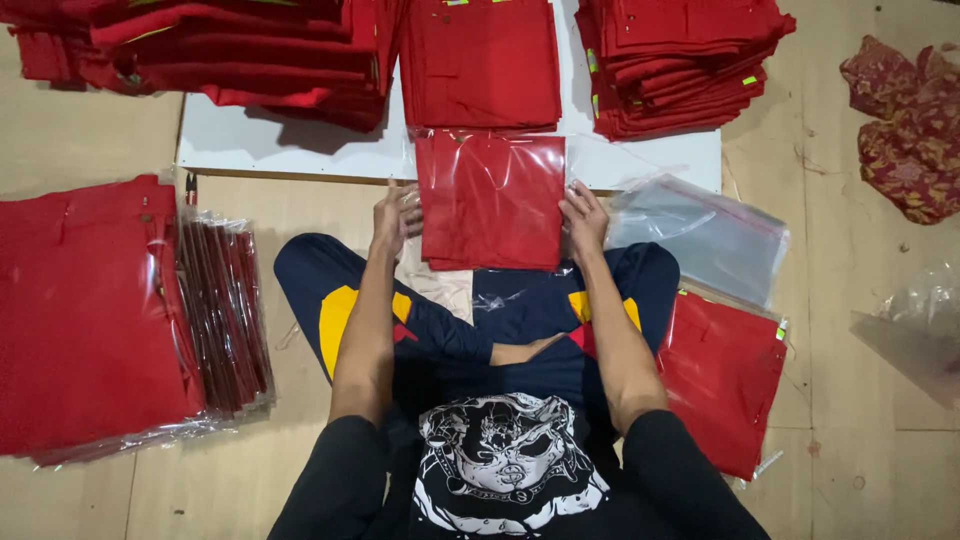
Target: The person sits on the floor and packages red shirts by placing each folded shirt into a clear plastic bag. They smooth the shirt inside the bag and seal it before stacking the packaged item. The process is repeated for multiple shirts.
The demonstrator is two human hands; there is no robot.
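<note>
Person sits cross-legged on the floor [860, 400], head view looks straight down. Both hands are on a folded red garment in a clear plastic bag [491, 200], which lies between the knees and the near edge of the white board [640, 160].

Left hand [396, 220] pinches the bag's left edge, fingers curled around it. Right hand [583, 222] pinches the right edge, fingers flat on the plastic, thumb hidden underneath, cannot tell how deep.

Key relation: the bagged garment sits dead centre between the two hands, straight ahead of the body. Its long axis runs away from the person, toward the board. Both hands grip near the lower corners and are about equally near; neither leads.

Around:
- stacks of folded red garments [480, 60] on the board's far side
- pile of already bagged red garments [95, 310] at the left, on the floor
- empty clear bags [700, 235] just right of the right hand
- one more bagged red piece [725, 380] by the right knee
- patterned red cloth [905, 130] at the far right corner
</note>
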